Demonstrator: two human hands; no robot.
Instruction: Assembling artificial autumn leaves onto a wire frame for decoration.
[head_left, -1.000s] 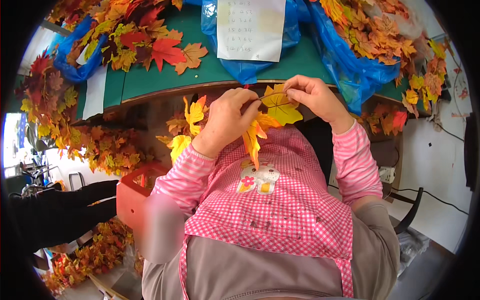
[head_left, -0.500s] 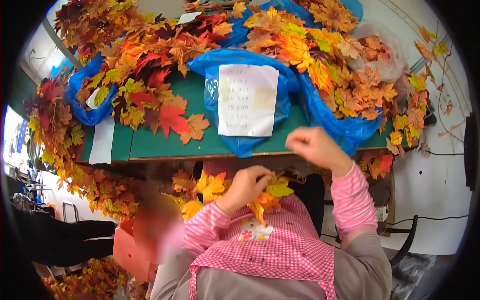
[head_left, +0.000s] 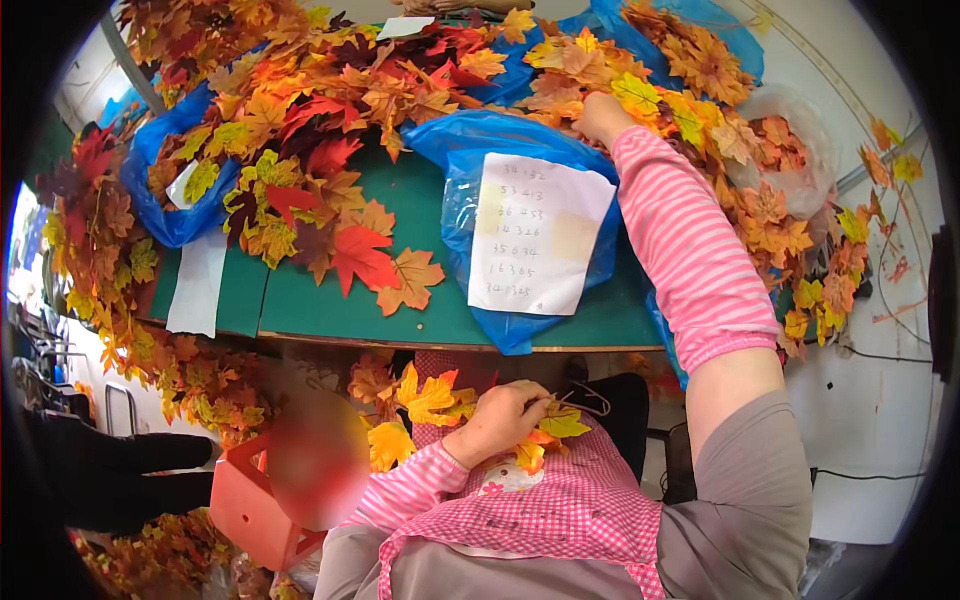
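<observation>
Left hand (head_left: 500,420) low over the lap, fingers curled shut around a small bunch of artificial maple leaves (head_left: 435,400) — yellow and orange blades fanning out to the left and below the knuckles, thin stems seemingly pinched between thumb and forefinger. Right hand (head_left: 603,115) stretched far across the green table (head_left: 400,310), buried at the edge of a heap of orange and yellow leaves (head_left: 690,70) on a blue plastic bag (head_left: 500,140); fingers hidden among the foliage, so impossible to tell how open, or whether anything is gripped.

Handling, by the look of it: fabric or plastic leaves, very light, blades floppy and thin, stems stiffer and wiry. Probably no risk of breaking, more of slipping or tangling — edges catching on neighbours when pulled from a heap. Best taken by the stem near the base of the blade, with a fingertip pinch rather than a full grasp; a bunch likely held with stems gathered together.

Around: white sheet of paper (head_left: 540,235) lying on the blue bag, more red and orange leaves (head_left: 330,240) loose on the table, another blue bag (head_left: 160,200) at the left, a red box (head_left: 255,505) below the table edge.
</observation>
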